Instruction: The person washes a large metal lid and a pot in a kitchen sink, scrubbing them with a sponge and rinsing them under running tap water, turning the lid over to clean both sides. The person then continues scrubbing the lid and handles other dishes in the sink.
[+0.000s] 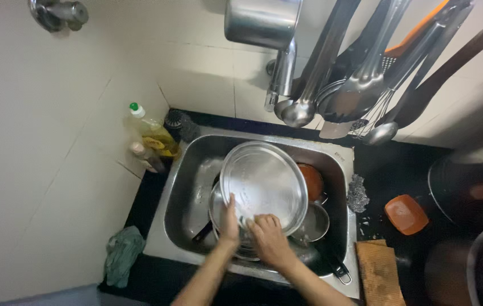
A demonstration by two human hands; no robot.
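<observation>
Wall: pale tiles cover the left side and the back; a metal tap fitting [60, 13] projects from the upper left tile.
Green cloth: a crumpled green cloth [123, 254] lies on the dark desk [150, 198] at the front left corner of the sink.
Bottles: a yellow liquid bottle with a green cap [154, 131] stands in the rear left corner, a smaller pale bottle [144, 156] just beside it, a dark scrubber [180, 123] behind.
Sink: a steel sink [182, 209] is set into the desk and holds stacked vessels.
Left hand: the left hand [229, 220] grips the lower left rim of the large steel plate, thumb laid up over its face.
Large steel plate: the large steel plate [264, 180] is tilted upright over the middle of the sink, above the other vessels.
Right hand: the right hand [267, 233] is curled closed at the plate's lower edge; what it holds cannot be told.
Other vessels: an orange bowl [312, 180] and a small steel bowl [315, 221] lie to the right of the plate.
Steel wool: a steel wool pad [357, 192] rests on the sink's right rim.
Right desk: an orange soap dish [406, 214] and a wooden board [378, 273] lie there.
Hanging utensils: ladles and spoons [360, 85] hang on the back wall beside a steel pot [261, 21].
</observation>
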